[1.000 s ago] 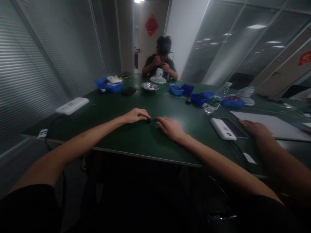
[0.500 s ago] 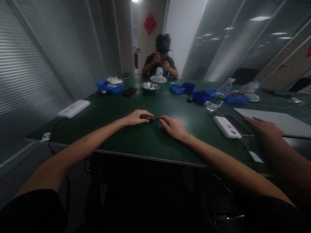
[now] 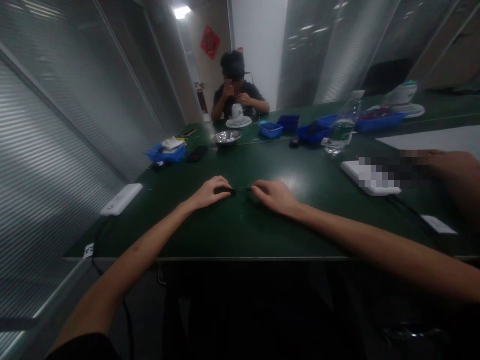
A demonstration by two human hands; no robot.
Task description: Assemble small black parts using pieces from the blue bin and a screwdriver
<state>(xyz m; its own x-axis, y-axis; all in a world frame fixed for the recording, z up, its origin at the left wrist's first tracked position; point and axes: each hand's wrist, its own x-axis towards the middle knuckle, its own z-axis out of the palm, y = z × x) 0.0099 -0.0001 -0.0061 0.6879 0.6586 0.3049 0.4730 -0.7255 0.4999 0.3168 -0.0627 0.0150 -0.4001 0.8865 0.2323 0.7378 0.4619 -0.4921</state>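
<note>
Over the green table (image 3: 210,227), my left hand (image 3: 208,194) is closed around a small black object (image 3: 227,190), its dark end poking out past the fingertips. My right hand (image 3: 276,197) rests just to the right with thumb and fingers pinched together. A thin dark piece (image 3: 248,189) shows at those fingertips, too small to name. A short gap separates the two hands, and a faint thin line may run across it.
Left of my arm lies a white power bank (image 3: 122,199) with a cable. A neighbour's hand (image 3: 446,162) is by another white device (image 3: 369,179). Farther back stand a water bottle (image 3: 343,125), a metal bowl (image 3: 227,138), blue trays (image 3: 270,131) and a seated person (image 3: 238,92).
My view has tilted and shifted. The fingertips of my two hands are slightly farther apart. The neighbour's hand at the right now appears higher, beside the white device.
</note>
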